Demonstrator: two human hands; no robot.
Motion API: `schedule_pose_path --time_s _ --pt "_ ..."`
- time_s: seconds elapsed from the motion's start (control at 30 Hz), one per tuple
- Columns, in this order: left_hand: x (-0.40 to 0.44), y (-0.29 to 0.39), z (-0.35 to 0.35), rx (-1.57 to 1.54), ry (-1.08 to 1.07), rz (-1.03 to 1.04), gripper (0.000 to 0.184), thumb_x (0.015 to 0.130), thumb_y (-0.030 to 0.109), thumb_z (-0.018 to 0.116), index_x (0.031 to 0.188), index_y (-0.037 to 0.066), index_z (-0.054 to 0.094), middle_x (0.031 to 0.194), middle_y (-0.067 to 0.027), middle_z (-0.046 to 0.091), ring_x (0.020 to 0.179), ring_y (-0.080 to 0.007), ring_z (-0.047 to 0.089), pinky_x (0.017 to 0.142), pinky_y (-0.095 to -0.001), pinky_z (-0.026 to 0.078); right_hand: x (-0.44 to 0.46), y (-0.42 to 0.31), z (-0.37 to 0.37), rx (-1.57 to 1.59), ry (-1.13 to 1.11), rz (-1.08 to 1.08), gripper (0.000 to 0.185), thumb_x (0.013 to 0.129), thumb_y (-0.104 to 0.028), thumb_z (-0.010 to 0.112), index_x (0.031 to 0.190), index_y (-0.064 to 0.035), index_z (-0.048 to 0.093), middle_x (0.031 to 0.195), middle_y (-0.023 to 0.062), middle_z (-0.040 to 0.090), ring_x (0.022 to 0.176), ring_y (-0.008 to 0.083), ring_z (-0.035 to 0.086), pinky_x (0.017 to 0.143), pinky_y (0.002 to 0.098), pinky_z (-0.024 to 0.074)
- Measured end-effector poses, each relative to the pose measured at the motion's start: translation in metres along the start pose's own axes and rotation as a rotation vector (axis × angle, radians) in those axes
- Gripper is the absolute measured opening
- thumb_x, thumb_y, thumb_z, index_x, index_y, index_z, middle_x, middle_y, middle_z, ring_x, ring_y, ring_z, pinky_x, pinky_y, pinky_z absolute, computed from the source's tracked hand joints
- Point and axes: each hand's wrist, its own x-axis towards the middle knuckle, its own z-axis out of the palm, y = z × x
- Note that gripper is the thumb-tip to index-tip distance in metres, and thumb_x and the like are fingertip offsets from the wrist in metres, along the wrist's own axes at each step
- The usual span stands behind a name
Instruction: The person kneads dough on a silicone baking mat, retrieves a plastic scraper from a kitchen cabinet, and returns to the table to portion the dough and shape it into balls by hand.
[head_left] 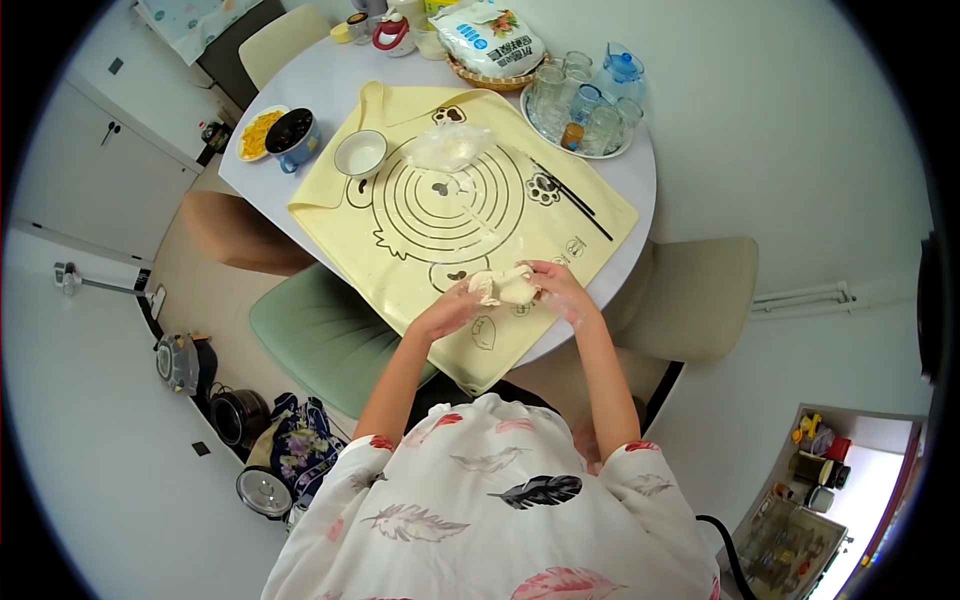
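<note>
A pale, uneven lump of dough [508,286] is held between my two hands over the near part of a yellow kneading mat [340,230]. My left hand [452,308] grips its left end, fingers curled around it. On the other end, my right hand [560,288] has its fingers closed, with some white flour on the skin. Farther up the mat lie a clear plastic bag [450,147] with something white in it and a white bowl [361,154]. A pair of dark chopsticks [572,200] rests on the mat's right side.
A blue pot [297,155] and a plate of yellow food [260,134] stand at the table's left. A tray [602,154] of glasses with a blue-lidded jug [622,70] is at the back right, beside a basket [482,78] bearing a white packet. Chairs surround the round table.
</note>
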Motion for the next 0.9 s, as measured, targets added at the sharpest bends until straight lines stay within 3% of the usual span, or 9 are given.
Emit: schedule_pose_path --time_s 0.07,0.17,0.4,0.5,0.57,0.6,0.77,0.83,0.9 --pt "0.001 0.001 0.007 0.043 0.045 0.032 0.041 0.085 0.012 0.059 0.118 -0.006 0.043 0.109 -0.0107 0.057 0.096 -0.0205 0.059 0.088 -0.0326 0.048 0.004 0.002 0.006 0.052 -0.047 0.034 0.038 0.081 -0.008 0.061 0.117 0.0033 0.052 0.102 0.0062 0.06 0.09 0.0128 0.058 0.076 0.0251 0.0459" --pt "-0.003 -0.001 0.001 0.295 0.268 0.029 0.034 0.084 0.008 0.058 0.113 -0.006 0.048 0.102 -0.0101 0.06 0.088 -0.0192 0.062 0.081 -0.0295 0.051 0.011 0.007 -0.006 -0.028 0.042 0.013 0.035 0.081 -0.006 0.061 0.114 0.0033 0.054 0.097 0.0055 0.061 0.085 0.0117 0.058 0.072 0.0246 0.0461" --pt "-0.005 -0.017 -0.026 0.246 0.398 0.023 0.029 0.082 -0.002 0.051 0.11 -0.005 0.05 0.095 -0.0079 0.06 0.081 -0.0167 0.062 0.077 -0.0249 0.052 0.01 -0.005 -0.012 -0.402 0.392 -0.1 0.029 0.078 -0.004 0.062 0.106 0.0022 0.06 0.085 0.0035 0.062 0.072 0.0094 0.057 0.063 0.0213 0.0449" --pt "0.004 -0.02 -0.018 0.344 0.284 0.05 0.033 0.085 0.013 0.048 0.113 -0.004 0.048 0.094 -0.0078 0.061 0.079 -0.0186 0.061 0.078 -0.0284 0.051 0.012 0.014 0.029 -0.52 0.303 -0.193 0.03 0.08 -0.006 0.061 0.109 -0.0002 0.059 0.087 0.0044 0.063 0.073 0.0101 0.058 0.066 0.0223 0.0467" --pt "-0.001 -0.011 0.006 -0.398 0.204 0.026 0.044 0.086 0.033 0.042 0.114 0.0 0.049 0.093 -0.0072 0.061 0.08 -0.0187 0.06 0.077 -0.032 0.049 0.003 0.03 0.056 -0.557 0.202 -0.183 0.031 0.081 -0.008 0.06 0.111 -0.0007 0.057 0.088 0.0046 0.063 0.074 0.0105 0.058 0.067 0.0231 0.0474" --pt "-0.009 -0.001 0.018 -0.316 0.202 -0.066 0.054 0.086 0.052 0.036 0.109 0.006 0.052 0.093 -0.0063 0.062 0.083 -0.0185 0.059 0.075 -0.0373 0.049 -0.001 0.036 0.069 -0.453 0.112 -0.157 0.032 0.083 -0.01 0.059 0.114 -0.0012 0.055 0.089 0.0057 0.063 0.075 0.0102 0.058 0.066 0.0232 0.0473" --pt "0.002 -0.024 0.004 -0.209 0.285 -0.164 0.055 0.086 0.059 0.039 0.103 0.01 0.055 0.091 -0.0044 0.061 0.076 -0.0167 0.06 0.064 -0.0318 0.05 -0.004 0.05 0.076 -0.48 0.165 -0.22 0.033 0.09 -0.019 0.052 0.118 -0.0029 0.051 0.093 0.009 0.063 0.074 0.0112 0.06 0.065 0.0247 0.0483" --pt "0.009 -0.035 -0.002 -0.058 0.473 0.01 0.04 0.091 0.047 0.042 0.103 0.011 0.055 0.086 -0.002 0.06 0.069 -0.0146 0.058 0.058 -0.0277 0.049 -0.014 0.032 0.084 -0.854 0.439 -0.255 0.033 0.09 -0.02 0.05 0.119 -0.0033 0.049 0.092 0.0116 0.063 0.07 0.0133 0.061 0.063 0.0255 0.0488" --pt "0.013 -0.041 -0.009 -0.084 0.487 -0.016 0.035 0.094 0.039 0.04 0.1 0.009 0.055 0.087 -0.0019 0.058 0.076 -0.0137 0.057 0.063 -0.0289 0.048 -0.002 0.055 0.065 -0.732 0.405 -0.215 0.038 0.089 -0.022 0.052 0.121 -0.0011 0.047 0.099 0.0128 0.061 0.079 0.0141 0.06 0.069 0.0264 0.048"
